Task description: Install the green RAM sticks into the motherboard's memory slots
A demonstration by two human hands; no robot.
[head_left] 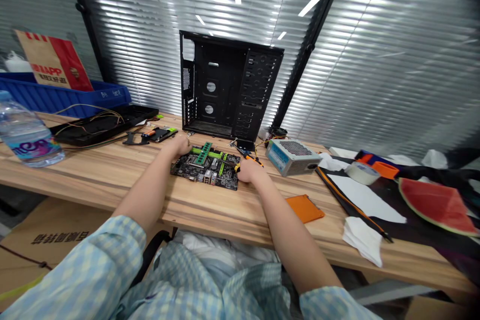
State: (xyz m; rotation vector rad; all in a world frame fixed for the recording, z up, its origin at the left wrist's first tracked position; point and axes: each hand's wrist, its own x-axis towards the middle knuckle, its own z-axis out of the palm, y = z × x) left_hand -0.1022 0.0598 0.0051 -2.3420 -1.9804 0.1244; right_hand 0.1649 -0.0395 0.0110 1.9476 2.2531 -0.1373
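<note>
A black motherboard [195, 172] with lime-green slots lies flat on the wooden table. Across it, at an angle, rests a green RAM stick [203, 153]. My left hand [181, 145] is closed at the board's far left corner, its fingertips partly hidden. At the right edge, my right hand [248, 170] grips a screwdriver [237, 167] with a yellow-and-black handle; its thin shaft seems to reach left over the board. Just behind that hand lies an orange-and-black handled tool [252, 159].
An open black computer case [225, 85] stands behind the board. To the right are a power supply unit [292, 156], an orange drive-shaped plate [305, 208], tape [363, 172] and tissues [363, 240]. A water bottle [28, 132] and blue bin [105, 96] stand left.
</note>
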